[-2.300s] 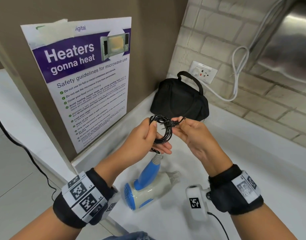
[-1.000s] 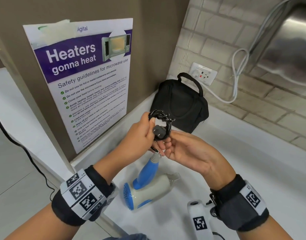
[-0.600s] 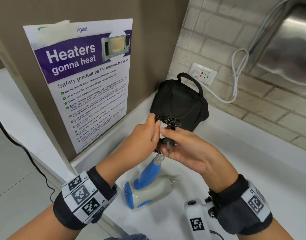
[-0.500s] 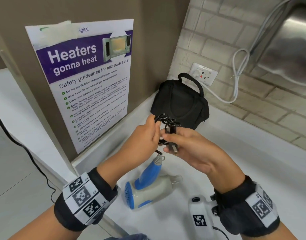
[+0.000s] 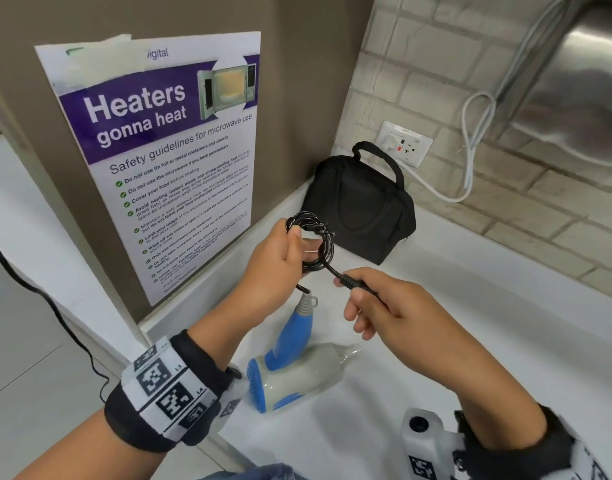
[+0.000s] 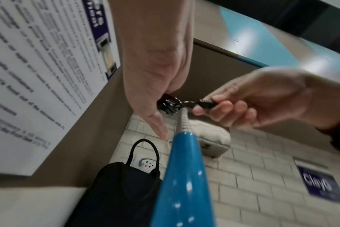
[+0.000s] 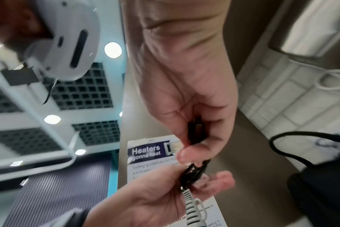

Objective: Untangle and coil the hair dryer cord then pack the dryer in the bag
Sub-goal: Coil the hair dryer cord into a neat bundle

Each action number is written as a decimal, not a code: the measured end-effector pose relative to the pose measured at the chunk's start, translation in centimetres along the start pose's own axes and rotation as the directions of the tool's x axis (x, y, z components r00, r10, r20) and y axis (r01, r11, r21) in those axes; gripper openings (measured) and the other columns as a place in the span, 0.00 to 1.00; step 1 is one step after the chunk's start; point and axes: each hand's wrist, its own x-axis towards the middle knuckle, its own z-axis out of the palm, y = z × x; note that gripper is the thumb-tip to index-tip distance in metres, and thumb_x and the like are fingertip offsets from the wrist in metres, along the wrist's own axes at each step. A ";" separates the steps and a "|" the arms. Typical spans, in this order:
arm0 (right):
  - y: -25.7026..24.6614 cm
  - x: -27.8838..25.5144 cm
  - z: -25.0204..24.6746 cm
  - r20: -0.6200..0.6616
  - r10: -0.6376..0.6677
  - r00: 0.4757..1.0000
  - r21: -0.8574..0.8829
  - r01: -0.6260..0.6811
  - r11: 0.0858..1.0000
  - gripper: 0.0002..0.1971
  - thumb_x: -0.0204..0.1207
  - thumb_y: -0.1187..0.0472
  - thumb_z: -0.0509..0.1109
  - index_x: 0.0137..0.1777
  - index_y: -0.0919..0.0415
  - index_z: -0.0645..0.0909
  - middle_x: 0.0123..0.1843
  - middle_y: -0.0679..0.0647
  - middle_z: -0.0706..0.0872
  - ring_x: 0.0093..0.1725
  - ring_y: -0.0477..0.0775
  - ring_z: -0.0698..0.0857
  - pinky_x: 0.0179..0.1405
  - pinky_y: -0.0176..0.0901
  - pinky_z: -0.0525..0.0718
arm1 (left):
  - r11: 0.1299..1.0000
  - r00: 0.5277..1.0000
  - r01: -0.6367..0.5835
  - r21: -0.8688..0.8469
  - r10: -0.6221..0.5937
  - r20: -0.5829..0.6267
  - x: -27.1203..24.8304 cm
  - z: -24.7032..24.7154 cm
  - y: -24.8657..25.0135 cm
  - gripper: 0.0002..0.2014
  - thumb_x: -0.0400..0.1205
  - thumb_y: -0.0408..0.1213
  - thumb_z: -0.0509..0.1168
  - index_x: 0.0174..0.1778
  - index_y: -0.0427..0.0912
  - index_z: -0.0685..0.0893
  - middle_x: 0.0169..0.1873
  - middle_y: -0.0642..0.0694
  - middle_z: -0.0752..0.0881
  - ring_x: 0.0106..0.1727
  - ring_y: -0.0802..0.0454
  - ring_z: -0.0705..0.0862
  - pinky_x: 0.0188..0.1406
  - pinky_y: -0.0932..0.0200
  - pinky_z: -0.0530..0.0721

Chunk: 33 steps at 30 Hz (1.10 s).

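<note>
A blue and grey hair dryer (image 5: 290,372) lies on the white counter (image 5: 470,327), its blue handle (image 6: 182,176) pointing up toward my hands. My left hand (image 5: 280,261) grips the black cord, wound into a small coil (image 5: 315,244), above the dryer. My right hand (image 5: 377,303) pinches the black plug (image 5: 353,283) at the cord's free end, just right of and below the coil; the plug (image 7: 196,130) sits between thumb and fingers. The black bag (image 5: 360,206) stands zipped in the counter's back corner.
A microwave safety poster (image 5: 166,150) hangs on the brown wall at left. A wall socket (image 5: 406,143) with a white cable (image 5: 470,147) sits behind the bag. A steel appliance (image 5: 574,81) hangs at upper right. The counter edge drops to the floor at left.
My right hand has pulled the plug end out of the coil, down and to the right. The left hand keeps hold of the coil. The dryer has not moved.
</note>
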 end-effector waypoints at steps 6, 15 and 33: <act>2.6 0.0 0.5 0.048 -0.025 0.999 -0.147 0.032 0.989 0.13 0.82 0.66 0.59 0.51 0.48 0.80 0.41 0.42 0.87 0.41 0.36 0.81 0.40 0.25 0.75 | 0.912 0.992 0.115 -0.394 -0.085 0.093 -0.2 0.1 0.9 0.17 0.89 0.39 0.45 0.61 0.31 0.72 0.50 0.34 0.89 0.50 0.42 0.91 0.55 0.48 0.88; 1.6 0.4 0.9 0.251 0.063 0.966 0.148 -0.103 0.984 0.11 0.81 0.55 0.55 0.56 0.37 0.73 0.42 0.47 0.77 0.44 0.46 0.76 0.49 0.39 0.74 | 0.975 0.998 -0.005 -0.224 0.020 0.064 -0.6 0.3 0.8 0.12 0.89 0.41 0.45 0.55 0.42 0.73 0.48 0.45 0.89 0.45 0.51 0.91 0.48 0.63 0.88; 4.9 3.4 3.7 -0.142 -0.021 0.990 0.047 0.028 0.999 0.12 0.83 0.55 0.61 0.49 0.51 0.87 0.33 0.44 0.83 0.34 0.41 0.82 0.36 0.30 0.79 | 0.984 0.996 -0.060 -0.170 0.070 0.052 -1.3 0.8 0.3 0.16 0.89 0.44 0.45 0.57 0.41 0.75 0.46 0.50 0.92 0.55 0.55 0.88 0.68 0.48 0.78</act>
